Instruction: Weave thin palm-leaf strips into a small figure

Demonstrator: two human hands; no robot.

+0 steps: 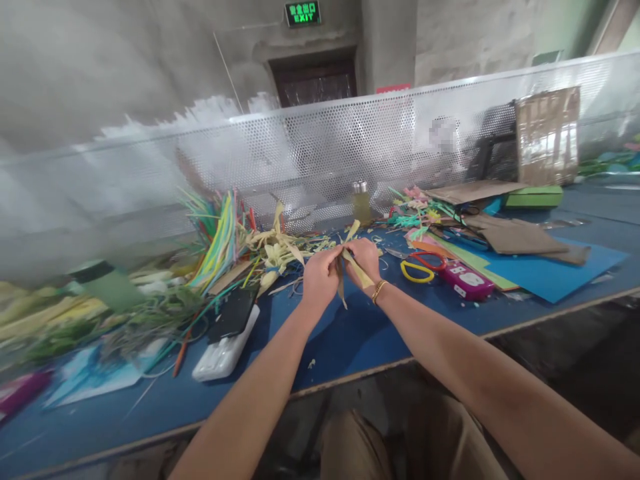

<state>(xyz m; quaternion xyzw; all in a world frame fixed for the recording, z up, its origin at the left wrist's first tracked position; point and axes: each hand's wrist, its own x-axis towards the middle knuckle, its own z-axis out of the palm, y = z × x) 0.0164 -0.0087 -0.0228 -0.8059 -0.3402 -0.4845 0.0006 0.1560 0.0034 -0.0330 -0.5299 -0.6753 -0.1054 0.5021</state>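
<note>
Here | left hand (pixel 321 273), right hand (pixel 365 257) | grip: both pinching pale strips (pixel 361 273)

An exit sign (pixel 303 13) glows above a doorway (pixel 316 83).

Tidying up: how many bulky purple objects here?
2: one purple object right of the right hand; a second purple object cut off at the left edge. More may be hidden.

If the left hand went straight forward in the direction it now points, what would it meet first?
Most likely the right hand, which is close ahead of the left hand, at the pale strip. Depth is unclear, so the hands may already touch.
</note>
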